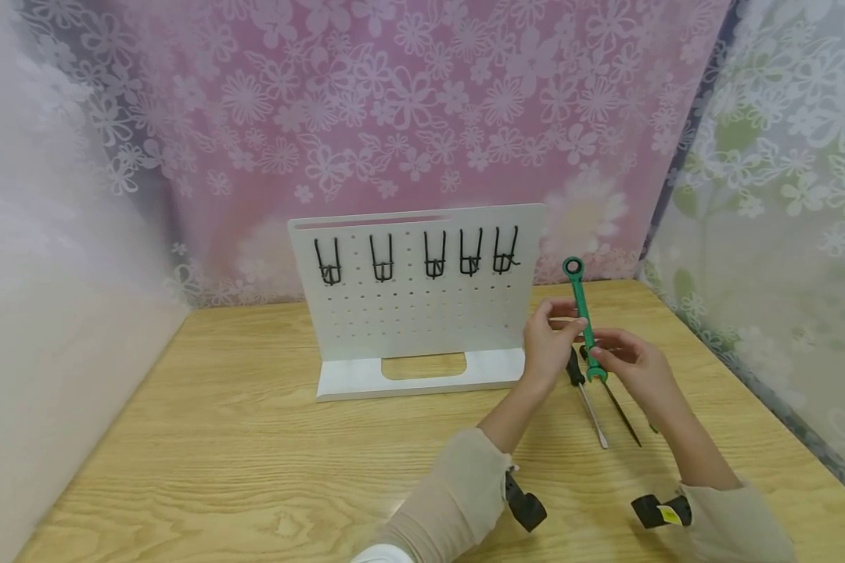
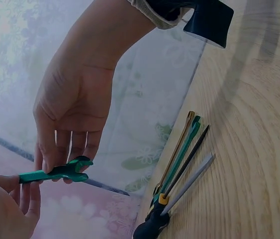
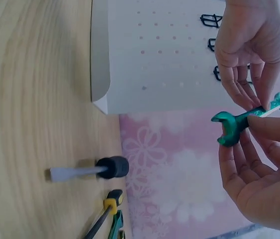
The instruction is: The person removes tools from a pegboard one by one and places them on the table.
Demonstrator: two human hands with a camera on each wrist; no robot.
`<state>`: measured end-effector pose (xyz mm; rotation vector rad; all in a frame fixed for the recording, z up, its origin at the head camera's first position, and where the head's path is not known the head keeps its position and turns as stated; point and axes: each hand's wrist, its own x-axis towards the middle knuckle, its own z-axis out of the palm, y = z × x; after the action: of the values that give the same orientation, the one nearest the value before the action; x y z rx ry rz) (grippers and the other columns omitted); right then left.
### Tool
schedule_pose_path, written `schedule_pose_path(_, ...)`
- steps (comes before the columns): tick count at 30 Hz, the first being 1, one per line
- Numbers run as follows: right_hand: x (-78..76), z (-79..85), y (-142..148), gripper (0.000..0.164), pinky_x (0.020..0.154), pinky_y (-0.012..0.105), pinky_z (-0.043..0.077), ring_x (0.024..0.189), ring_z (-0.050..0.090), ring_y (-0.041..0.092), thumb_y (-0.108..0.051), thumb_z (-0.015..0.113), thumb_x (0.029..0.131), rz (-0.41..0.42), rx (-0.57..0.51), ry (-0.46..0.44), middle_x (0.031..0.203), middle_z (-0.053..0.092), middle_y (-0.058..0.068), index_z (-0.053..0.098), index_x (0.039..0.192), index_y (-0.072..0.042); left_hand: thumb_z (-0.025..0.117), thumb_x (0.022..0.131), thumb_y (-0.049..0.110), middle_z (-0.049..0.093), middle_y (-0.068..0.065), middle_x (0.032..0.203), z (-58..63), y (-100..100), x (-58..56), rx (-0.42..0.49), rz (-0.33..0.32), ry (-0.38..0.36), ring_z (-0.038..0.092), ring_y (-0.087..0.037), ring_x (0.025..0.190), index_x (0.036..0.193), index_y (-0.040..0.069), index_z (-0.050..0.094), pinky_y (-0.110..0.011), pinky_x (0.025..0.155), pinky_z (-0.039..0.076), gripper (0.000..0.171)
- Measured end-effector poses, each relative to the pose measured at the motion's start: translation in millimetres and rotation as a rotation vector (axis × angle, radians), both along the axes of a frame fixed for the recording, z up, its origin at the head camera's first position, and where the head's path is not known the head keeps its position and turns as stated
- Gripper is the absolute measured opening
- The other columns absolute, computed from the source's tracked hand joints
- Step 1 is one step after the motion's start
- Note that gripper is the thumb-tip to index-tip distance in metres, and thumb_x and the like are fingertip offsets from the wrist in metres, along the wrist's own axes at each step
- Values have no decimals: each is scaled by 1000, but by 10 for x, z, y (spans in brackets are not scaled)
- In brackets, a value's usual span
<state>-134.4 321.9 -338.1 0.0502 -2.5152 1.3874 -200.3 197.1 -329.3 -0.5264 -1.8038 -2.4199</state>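
A green wrench (image 1: 583,317) stands nearly upright above the wooden table (image 1: 253,453), ring end up and open end down. My left hand (image 1: 566,328) pinches its shaft around the middle. My right hand (image 1: 603,358) holds its lower part near the open end. In the right wrist view the wrench (image 3: 239,122) lies between my right hand (image 3: 256,134) below and my left hand (image 3: 251,94) above. The left wrist view shows the wrench (image 2: 55,173) between the fingers of my right hand (image 2: 62,167). My left hand (image 2: 10,186) holds the shaft at the lower left.
A white pegboard (image 1: 415,313) with several black hooks (image 1: 434,258) stands just left of my hands. Two screwdrivers (image 1: 586,395) lie on the table under the wrench, with more thin tools (image 2: 179,154) beside them. Flowered curtains close in the back and right.
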Motion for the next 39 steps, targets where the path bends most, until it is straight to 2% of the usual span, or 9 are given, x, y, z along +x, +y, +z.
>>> schedule_pose_path(8, 101, -145, 180, 36, 71, 16, 49, 87, 58, 4, -17, 56, 93, 28, -96, 61, 101, 60, -8, 53, 126, -4, 65, 79, -11, 60, -3, 81, -2, 188, -55, 84, -7, -127, 64, -19, 71, 94, 2, 62, -34, 61, 55, 19)
schedule_pose_path(13, 119, -202, 282, 39, 71, 15, 49, 87, 59, 2, -15, 57, 92, 17, -169, 43, 101, 62, -13, 52, 130, -9, 63, 80, -12, 58, -2, 80, -19, 309, -58, 134, -37, -170, 62, -15, 69, 93, 3, 62, -40, 65, 55, 19)
schedule_pose_path(17, 131, -224, 361, 39, 71, 15, 49, 86, 60, 3, -11, 57, 92, 28, -238, 49, 100, 63, -12, 52, 130, -9, 63, 80, -12, 59, -6, 82, -26, 398, -50, 160, -49, -212, 61, -17, 68, 91, 4, 62, -45, 67, 54, 19)
schedule_pose_path(22, 169, -237, 432, 38, 72, 15, 49, 86, 61, 5, -9, 57, 91, 42, -307, 59, 100, 65, -10, 54, 129, -8, 63, 80, -11, 59, -8, 83, -62, 495, -44, 163, -53, -271, 60, -17, 66, 90, 4, 62, -42, 65, 55, 18)
schedule_pose_path(25, 187, -258, 484, 38, 73, 14, 48, 87, 60, 5, -10, 57, 92, 17, -318, 51, 100, 64, -10, 54, 129, -7, 62, 81, -11, 59, -7, 83, -94, 549, -39, 166, -72, -282, 60, -18, 67, 91, 3, 61, -41, 65, 55, 18)
schedule_pose_path(33, 248, -274, 632, 36, 69, 9, 46, 83, 56, -2, -15, 57, 92, -167, -282, 21, 96, 61, -20, 57, 128, -13, 60, 84, -9, 57, -3, 93, -167, 659, -6, 119, -252, -281, 62, -28, 82, 109, 3, 61, -33, 71, 54, 28)
schedule_pose_path(35, 261, -278, 679, 36, 70, 8, 45, 84, 55, -4, -14, 55, 93, -184, -264, 21, 94, 60, -22, 55, 129, -12, 58, 85, -9, 56, -4, 95, -187, 703, 6, 116, -297, -313, 62, -30, 86, 114, 3, 60, -32, 73, 53, 32)
schedule_pose_path(36, 257, -295, 710, 35, 69, 8, 45, 83, 55, -3, -13, 55, 93, -204, -289, 21, 93, 61, -19, 57, 127, -11, 58, 86, -8, 56, -4, 96, -197, 725, 12, 115, -320, -335, 61, -30, 88, 117, 3, 59, -32, 74, 53, 33)
schedule_pose_path(39, 244, -372, 836, 34, 68, 12, 44, 84, 53, -2, -17, 54, 94, -274, -241, -10, 98, 62, -16, 56, 128, -13, 54, 88, -8, 55, -6, 98, -227, 784, 27, 121, -383, -402, 59, -33, 94, 123, 3, 55, -35, 79, 51, 37)
